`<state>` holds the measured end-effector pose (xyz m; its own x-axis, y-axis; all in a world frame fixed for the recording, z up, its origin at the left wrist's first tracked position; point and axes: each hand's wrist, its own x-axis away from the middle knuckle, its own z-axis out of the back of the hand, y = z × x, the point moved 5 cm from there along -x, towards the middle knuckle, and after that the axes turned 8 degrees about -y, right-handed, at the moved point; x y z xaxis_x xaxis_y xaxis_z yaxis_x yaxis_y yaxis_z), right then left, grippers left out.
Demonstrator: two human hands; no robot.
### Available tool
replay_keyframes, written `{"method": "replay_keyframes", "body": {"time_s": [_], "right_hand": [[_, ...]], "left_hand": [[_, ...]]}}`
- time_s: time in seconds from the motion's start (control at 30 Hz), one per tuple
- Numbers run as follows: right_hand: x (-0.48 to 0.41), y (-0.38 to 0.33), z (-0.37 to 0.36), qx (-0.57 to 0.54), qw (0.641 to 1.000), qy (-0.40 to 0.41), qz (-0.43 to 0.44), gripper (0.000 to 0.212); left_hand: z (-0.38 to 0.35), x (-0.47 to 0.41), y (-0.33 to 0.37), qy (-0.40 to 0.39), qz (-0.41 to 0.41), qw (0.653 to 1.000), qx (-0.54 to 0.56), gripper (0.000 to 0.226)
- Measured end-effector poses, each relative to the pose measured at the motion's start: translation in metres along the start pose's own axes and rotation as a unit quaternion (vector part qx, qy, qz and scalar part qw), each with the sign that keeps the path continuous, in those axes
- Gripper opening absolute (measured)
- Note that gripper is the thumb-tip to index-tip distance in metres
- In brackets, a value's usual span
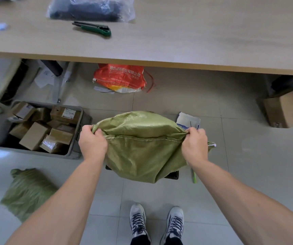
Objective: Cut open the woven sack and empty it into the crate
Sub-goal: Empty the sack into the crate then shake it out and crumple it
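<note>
I hold a green woven sack (142, 149) up over the floor by its stitched seam edge. My left hand (91, 141) grips the seam's left corner, and my right hand (195, 144) grips its right corner. The sack hangs over a dark crate (173, 175), of which only a corner shows beneath the fabric. A grey crate (75, 147) filled with several cardboard boxes stands on the floor to the left. On the table at the back lies a green utility knife (93, 28).
A second green woven sack (28, 191) lies on the floor at lower left. Under the table's front edge (160, 64) sit a red and white sack (121, 77) and, at right, a cardboard box (285, 110). A clear bag of dark items (91, 8) lies on the table. My shoes (157, 221) stand below.
</note>
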<state>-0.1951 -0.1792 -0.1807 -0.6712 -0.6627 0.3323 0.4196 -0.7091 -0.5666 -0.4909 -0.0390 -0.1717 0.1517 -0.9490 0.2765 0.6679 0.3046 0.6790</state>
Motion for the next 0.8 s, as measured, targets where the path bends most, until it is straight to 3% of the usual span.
{"method": "replay_keyframes", "body": {"time_s": [0.17,0.43,0.53,0.8], "right_hand": [[0.006,0.005,0.020,0.020,1.000,-0.007,-0.005,0.030],[0.014,-0.024,0.024,0.028,0.996,-0.010,0.082,0.021],[0.016,-0.035,0.026,0.062,0.995,-0.018,0.075,0.018],[0.028,-0.060,0.029,0.020,0.992,-0.027,0.124,0.018]], "left_hand": [[0.016,0.003,0.014,0.002,-0.005,1.000,-0.010,0.020],[0.022,0.010,0.029,-0.019,-0.005,1.000,0.002,0.019],[0.022,0.015,0.041,-0.043,0.007,0.999,-0.011,0.018],[0.018,0.028,0.054,-0.054,-0.012,0.998,-0.011,0.014]]}}
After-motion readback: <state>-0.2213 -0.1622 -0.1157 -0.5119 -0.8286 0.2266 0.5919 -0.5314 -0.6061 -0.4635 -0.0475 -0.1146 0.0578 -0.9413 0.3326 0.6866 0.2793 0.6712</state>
